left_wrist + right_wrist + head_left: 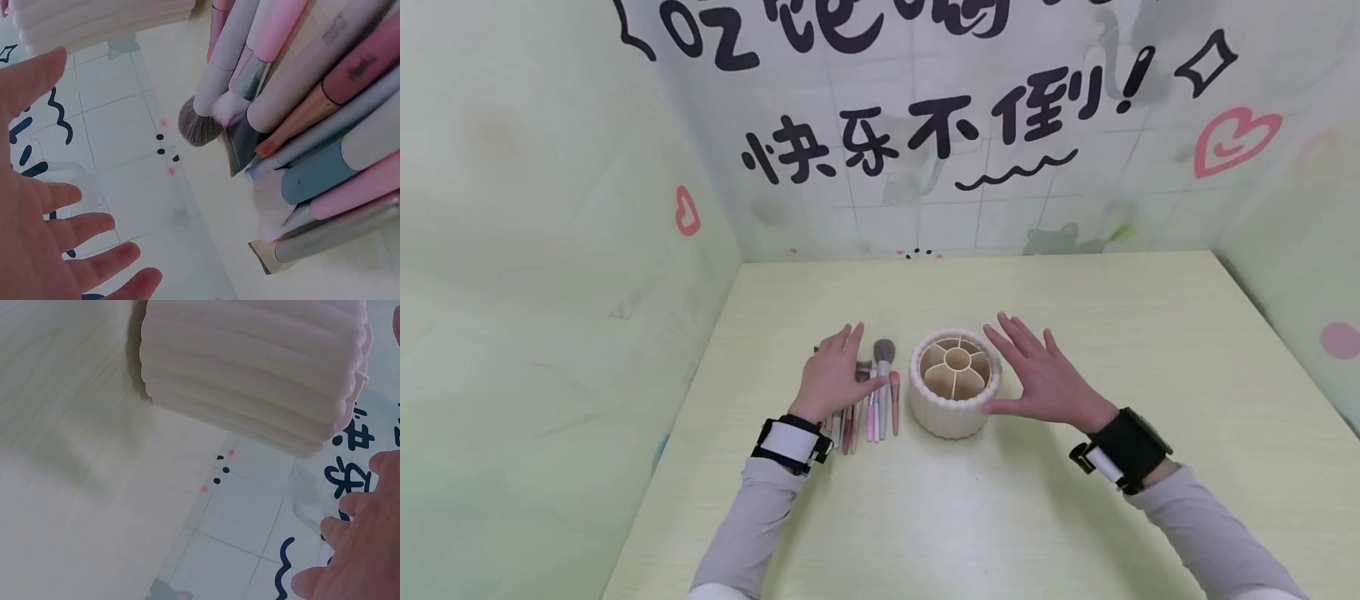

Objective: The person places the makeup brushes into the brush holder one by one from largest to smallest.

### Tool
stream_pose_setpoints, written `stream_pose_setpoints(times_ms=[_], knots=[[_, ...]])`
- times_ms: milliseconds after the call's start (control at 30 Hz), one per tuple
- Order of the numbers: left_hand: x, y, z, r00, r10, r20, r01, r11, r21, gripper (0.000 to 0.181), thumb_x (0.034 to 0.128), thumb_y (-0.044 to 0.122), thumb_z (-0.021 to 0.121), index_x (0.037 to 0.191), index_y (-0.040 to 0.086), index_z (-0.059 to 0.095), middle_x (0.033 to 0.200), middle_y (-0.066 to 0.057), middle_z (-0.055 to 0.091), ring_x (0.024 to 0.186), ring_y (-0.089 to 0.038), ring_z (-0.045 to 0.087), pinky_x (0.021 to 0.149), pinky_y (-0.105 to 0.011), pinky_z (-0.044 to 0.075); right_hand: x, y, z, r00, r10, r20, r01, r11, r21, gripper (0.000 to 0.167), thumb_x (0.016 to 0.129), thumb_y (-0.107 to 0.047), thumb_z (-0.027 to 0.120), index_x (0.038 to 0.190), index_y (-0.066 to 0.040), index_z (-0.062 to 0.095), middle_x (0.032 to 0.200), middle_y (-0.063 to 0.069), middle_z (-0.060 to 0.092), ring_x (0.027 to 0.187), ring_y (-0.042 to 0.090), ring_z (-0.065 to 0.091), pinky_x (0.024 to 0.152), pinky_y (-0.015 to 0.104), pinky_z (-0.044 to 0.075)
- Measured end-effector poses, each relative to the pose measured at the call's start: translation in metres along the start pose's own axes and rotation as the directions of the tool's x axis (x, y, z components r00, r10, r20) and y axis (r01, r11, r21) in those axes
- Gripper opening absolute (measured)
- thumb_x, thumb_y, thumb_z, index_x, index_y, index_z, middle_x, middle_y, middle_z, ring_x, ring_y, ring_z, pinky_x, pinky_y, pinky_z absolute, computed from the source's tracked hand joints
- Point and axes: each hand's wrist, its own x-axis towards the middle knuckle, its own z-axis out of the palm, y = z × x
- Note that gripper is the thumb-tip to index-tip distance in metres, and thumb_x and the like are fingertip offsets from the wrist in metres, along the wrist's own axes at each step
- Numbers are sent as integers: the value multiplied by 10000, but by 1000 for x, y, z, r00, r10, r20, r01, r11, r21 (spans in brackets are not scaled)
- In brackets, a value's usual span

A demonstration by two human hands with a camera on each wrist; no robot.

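Note:
A round cream holder (951,417) with fluted sides and several inner compartments stands upright on the table. Left of it lie several makeup brushes (883,400), side by side, pink, grey and white. My left hand (835,375) is over the brushes with fingers spread, hiding part of them; the left wrist view shows that hand (56,212) beside the brush heads (200,122), gripping nothing. My right hand (1045,375) is spread at the holder's right side, thumb near its wall; whether it touches cannot be told. In the right wrist view its fingers (337,531) stand apart near the holder (250,369).
The pale wooden table (1075,292) meets a printed back wall (925,225) with dark lettering. Patterned side panels (550,375) rise at the left and right.

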Motion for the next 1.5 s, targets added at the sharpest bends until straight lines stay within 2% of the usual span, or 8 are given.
stream_pose_setpoints(times_ms=[233, 467, 700, 967, 1233, 1367, 1500], knots=[[13, 8, 5, 998, 2, 57, -3, 1000, 12, 911, 755, 604, 584, 1388, 11, 306, 1296, -234, 451, 1105, -423, 470, 809, -522, 467, 12, -7, 2, 999, -45, 14, 44, 999, 10, 1028, 681, -660, 604, 1453, -129, 181, 1497, 159, 139, 1367, 323, 130, 1001, 664, 139], [21, 12, 8, 990, -31, 140, 27, 999, 28, 844, 776, 535, 606, 1385, 25, 321, 1290, -217, 463, 1112, -403, 474, 804, -515, 474, 19, -12, 7, 997, -69, 21, 68, 997, 41, 1046, 659, -674, 613, 1445, -121, 201, 1492, 167, 152, 1360, 338, 149, 994, 666, 159], [30, 14, 12, 982, -38, 186, 36, 999, 15, 802, 783, 476, 623, 1372, 15, 335, 1273, -219, 473, 1117, -389, 472, 824, -496, 471, 28, -17, 9, 997, -75, 27, 74, 996, 51, 1073, 633, -682, 628, 1445, -123, 206, 1497, 157, 139, 1360, 334, 153, 1001, 656, 167], [41, 16, 19, 968, -69, 241, 63, 997, 31, 769, 794, 477, 605, 1360, 24, 349, 1256, -202, 489, 1102, -379, 486, 806, -464, 485, 32, -17, 17, 994, -79, 70, 74, 995, 68, 1095, 617, -699, 624, 1453, -149, 179, 1504, 151, 112, 1366, 350, 114, 1008, 649, 163], [47, 16, 26, 960, -112, 257, 114, 993, 9, 716, 805, 438, 600, 1331, 7, 375, 1223, -215, 506, 1080, -377, 502, 806, -462, 485, 34, -15, 24, 995, -67, 75, 59, 994, 96, 1164, 577, -718, 635, 1454, -114, 164, 1498, 170, 121, 1360, 364, 120, 1014, 633, 181], [49, 15, 30, 957, -144, 252, 147, 989, 7, 696, 811, 428, 597, 1330, 21, 376, 1218, -216, 502, 1072, -366, 508, 800, -458, 485, 34, -16, 26, 995, -64, 73, 56, 993, 108, 1204, 571, -743, 616, 1447, -57, 156, 1490, 195, 133, 1348, 401, 126, 1030, 600, 194], [51, 14, 34, 957, -156, 246, 166, 986, -23, 654, 806, 391, 615, 1295, 15, 398, 1161, -221, 522, 1013, -357, 538, 775, -445, 493, 34, -16, 27, 996, -58, 71, 48, 991, 126, 1227, 567, -742, 621, 1440, -22, 147, 1491, 190, 132, 1323, 446, 158, 996, 587, 278]])
